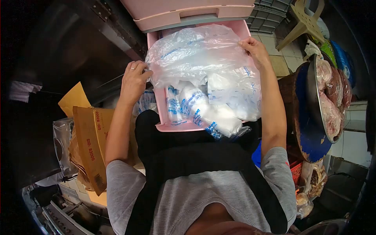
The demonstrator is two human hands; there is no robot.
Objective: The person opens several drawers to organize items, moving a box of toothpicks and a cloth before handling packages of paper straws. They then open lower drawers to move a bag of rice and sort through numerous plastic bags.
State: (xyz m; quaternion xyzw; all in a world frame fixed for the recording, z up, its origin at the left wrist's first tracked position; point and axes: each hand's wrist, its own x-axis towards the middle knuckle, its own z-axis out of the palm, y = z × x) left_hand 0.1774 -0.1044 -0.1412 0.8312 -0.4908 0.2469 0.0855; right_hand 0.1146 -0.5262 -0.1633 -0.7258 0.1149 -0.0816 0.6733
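A pulled-out pink drawer [159, 105] holds several packs of clear plastic bags with blue print. Across its top lies a large crumpled clear plastic bag [196, 49]. My left hand [136, 80], with a ring on one finger, pinches the bag's left edge. At the bag's upper right, my right hand [256, 51] grips the other edge between thumb and fingers. Below the big bag, a rolled pack of white bags [219, 117] hangs over the drawer's front rim, close to my lap.
Cardboard [90, 145] stands at the left. On the right, a round blue-topped stool [303, 129] carries a metal tray [322, 113] with bagged meat [333, 94]. A beige plastic chair [301, 23] and grey crate [266, 17] are at the upper right.
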